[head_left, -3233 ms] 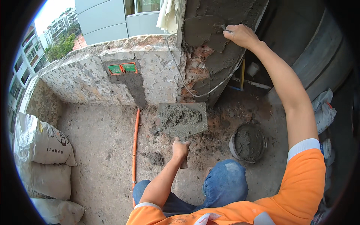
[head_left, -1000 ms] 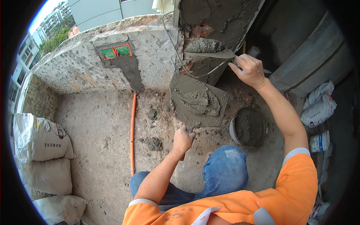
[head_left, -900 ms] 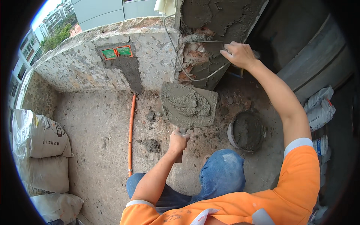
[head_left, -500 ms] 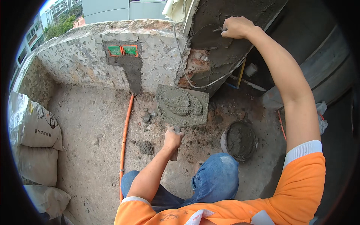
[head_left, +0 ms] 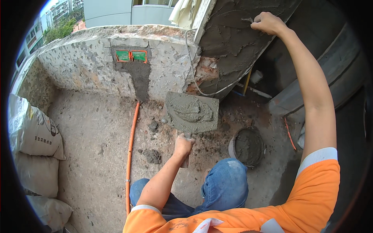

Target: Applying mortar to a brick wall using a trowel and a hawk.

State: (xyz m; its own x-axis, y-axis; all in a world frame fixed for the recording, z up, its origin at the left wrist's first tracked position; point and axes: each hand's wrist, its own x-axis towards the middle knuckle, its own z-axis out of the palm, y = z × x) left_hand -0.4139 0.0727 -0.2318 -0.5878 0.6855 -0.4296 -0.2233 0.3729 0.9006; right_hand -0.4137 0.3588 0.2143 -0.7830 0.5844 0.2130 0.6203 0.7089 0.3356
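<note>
My left hand point(head_left: 184, 146) is closed round the handle of a plasterer's hawk point(head_left: 213, 125), a flat square board held out over the floor. A thick heap of wet grey mortar point(head_left: 190, 110) lies on it. Up at the right, my right hand point(head_left: 268, 23) is closed on a trowel point(head_left: 247, 19) against the wall pier point(head_left: 233, 46), which is largely coated in dark wet mortar. Most of the trowel blends into the grey, and its handle is hidden in my fist. Bare brick point(head_left: 207, 69) shows low on the pier's left side.
A round bucket of mortar point(head_left: 248, 146) stands right of my knee. An orange conduit point(head_left: 133, 143) runs along the floor to the low wall point(head_left: 85, 66), below two green-faced boxes point(head_left: 131, 56). A grey cable point(head_left: 190, 58) hangs across the pier. Filled sacks point(head_left: 37, 134) are stacked at the left.
My right hand with the trowel has moved up and to the right across the pier. The hawk stays almost in place in my left hand, and the view has shifted slightly.
</note>
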